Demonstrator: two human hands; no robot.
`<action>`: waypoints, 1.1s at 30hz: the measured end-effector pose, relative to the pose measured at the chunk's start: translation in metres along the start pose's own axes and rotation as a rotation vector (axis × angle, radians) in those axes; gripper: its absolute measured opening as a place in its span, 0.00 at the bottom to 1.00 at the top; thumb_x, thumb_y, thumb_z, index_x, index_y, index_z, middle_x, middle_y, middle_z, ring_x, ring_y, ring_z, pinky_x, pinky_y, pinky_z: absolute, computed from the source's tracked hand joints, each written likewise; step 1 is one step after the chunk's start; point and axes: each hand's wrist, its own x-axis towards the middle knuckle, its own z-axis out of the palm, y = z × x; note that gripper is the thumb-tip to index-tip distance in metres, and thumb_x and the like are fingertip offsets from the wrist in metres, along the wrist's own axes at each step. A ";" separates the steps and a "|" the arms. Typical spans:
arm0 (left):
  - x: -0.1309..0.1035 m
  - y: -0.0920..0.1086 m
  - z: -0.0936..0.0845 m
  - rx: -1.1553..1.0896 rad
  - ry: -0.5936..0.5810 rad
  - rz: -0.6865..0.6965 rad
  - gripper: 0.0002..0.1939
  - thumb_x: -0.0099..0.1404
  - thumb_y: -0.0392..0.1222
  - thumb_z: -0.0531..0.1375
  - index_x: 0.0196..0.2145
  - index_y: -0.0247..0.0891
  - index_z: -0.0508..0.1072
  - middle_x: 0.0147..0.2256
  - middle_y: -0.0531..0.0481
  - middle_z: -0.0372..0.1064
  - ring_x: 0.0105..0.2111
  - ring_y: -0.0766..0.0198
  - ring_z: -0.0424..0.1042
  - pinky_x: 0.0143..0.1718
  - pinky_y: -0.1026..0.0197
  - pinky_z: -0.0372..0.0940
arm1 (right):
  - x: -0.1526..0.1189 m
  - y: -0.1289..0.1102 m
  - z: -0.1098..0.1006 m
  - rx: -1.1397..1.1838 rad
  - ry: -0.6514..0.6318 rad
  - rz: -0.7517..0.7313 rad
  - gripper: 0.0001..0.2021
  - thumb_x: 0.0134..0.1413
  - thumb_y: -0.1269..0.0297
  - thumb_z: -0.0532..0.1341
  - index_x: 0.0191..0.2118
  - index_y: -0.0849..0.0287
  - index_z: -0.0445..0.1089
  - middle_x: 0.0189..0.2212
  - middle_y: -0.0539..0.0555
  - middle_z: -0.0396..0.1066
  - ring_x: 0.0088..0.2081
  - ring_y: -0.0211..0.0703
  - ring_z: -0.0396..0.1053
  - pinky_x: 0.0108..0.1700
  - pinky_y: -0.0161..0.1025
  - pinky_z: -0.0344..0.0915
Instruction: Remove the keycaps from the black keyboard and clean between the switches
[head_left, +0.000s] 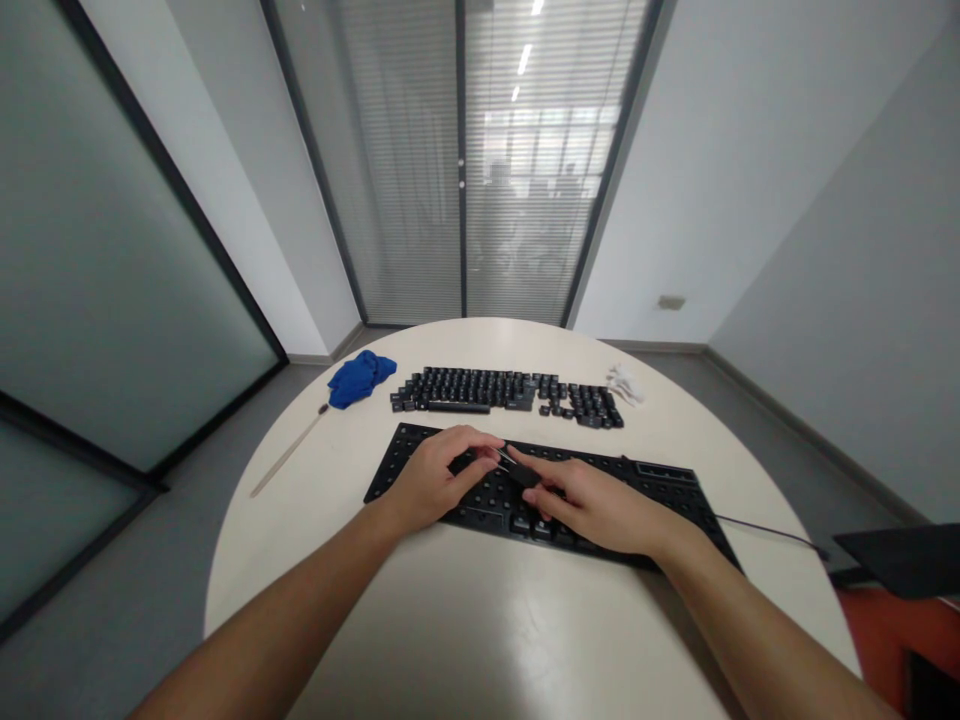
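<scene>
Head view: two bare hands meet above a black keyboard point(487, 518) that lies slightly slanted on a round, cream-colored table point(510, 640). The right hand point(600, 500) holds a small black tool point(523, 474) with thin metal prongs, its fingers closed around the dark handle. The left hand point(442, 480) reaches in from the other side, thumb and forefinger at the ends of the prongs; whether they grip anything, I cannot tell. Most of the keyboard shows small posts where caps would sit, with a few caps in place along the edge nearest the person. A thin cable point(772, 530) runs from the keyboard's right side toward the table's edge. Beyond the keyboard, loose black keycaps point(465, 385) are laid out in rows, roughly in keyboard order. Left of them is a crumpled blue cloth point(361, 378), and just in front of it a slender brush point(289, 455) with a dark tip. Right of the keycaps sits a rumpled white cloth point(624, 385). Glass panels with blinds point(409, 200) stand behind the table.
</scene>
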 end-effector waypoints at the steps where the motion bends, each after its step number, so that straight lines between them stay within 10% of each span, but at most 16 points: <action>1: 0.001 0.000 0.000 -0.008 0.010 -0.017 0.09 0.69 0.42 0.59 0.46 0.41 0.75 0.40 0.49 0.77 0.40 0.62 0.76 0.48 0.58 0.69 | 0.000 0.001 0.000 0.002 0.012 -0.006 0.28 0.67 0.58 0.52 0.70 0.56 0.52 0.30 0.52 0.77 0.31 0.42 0.71 0.36 0.37 0.65; 11: 0.000 0.002 -0.001 -0.258 0.048 -0.200 0.08 0.68 0.44 0.60 0.40 0.38 0.76 0.35 0.49 0.81 0.39 0.60 0.79 0.50 0.56 0.70 | 0.001 0.012 -0.011 0.258 0.374 -0.019 0.14 0.60 0.51 0.62 0.34 0.58 0.76 0.30 0.54 0.78 0.33 0.44 0.73 0.36 0.38 0.66; 18: 0.003 0.000 0.001 -0.264 0.159 -0.240 0.06 0.65 0.41 0.63 0.38 0.37 0.76 0.34 0.49 0.80 0.36 0.61 0.79 0.42 0.59 0.72 | 0.002 0.017 -0.010 0.234 0.412 -0.037 0.13 0.58 0.52 0.64 0.35 0.57 0.78 0.30 0.53 0.79 0.34 0.44 0.75 0.40 0.40 0.69; 33: -0.001 0.011 0.002 -0.117 -0.106 -0.065 0.08 0.70 0.37 0.57 0.36 0.37 0.77 0.34 0.52 0.78 0.36 0.65 0.75 0.40 0.64 0.66 | 0.017 0.027 0.009 0.732 0.401 -0.124 0.22 0.61 0.44 0.59 0.37 0.60 0.79 0.34 0.58 0.79 0.35 0.43 0.77 0.42 0.39 0.75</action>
